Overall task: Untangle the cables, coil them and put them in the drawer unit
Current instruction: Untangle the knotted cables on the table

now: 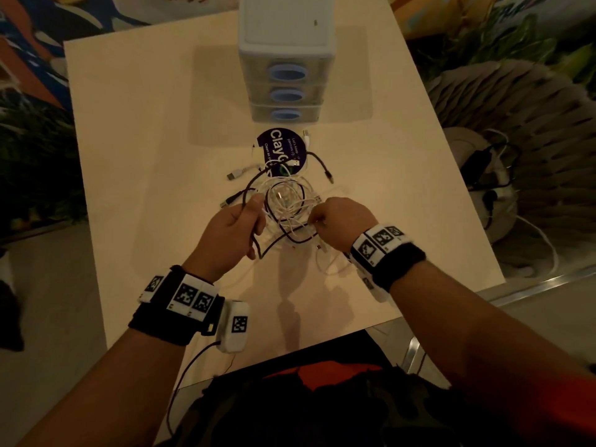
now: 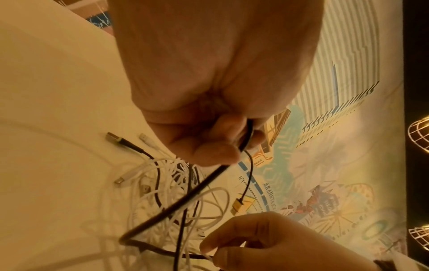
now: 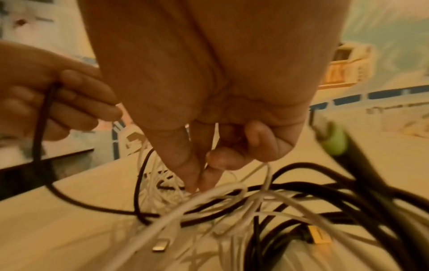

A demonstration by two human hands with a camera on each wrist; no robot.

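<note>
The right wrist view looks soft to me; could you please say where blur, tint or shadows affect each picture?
Right wrist view: orange tint, motion blur on the green-tipped plug and near cables. Left wrist view: same tint, the black cable sharp, edges warped. Head view: dim, forearm shadows on the table.

Right hand (image 3: 209, 102) pinching white cable (image 3: 209, 199) in tangle, left hand (image 3: 53, 99) gripping black cable (image 3: 40, 128), table (image 3: 69, 229) beneath
</note>
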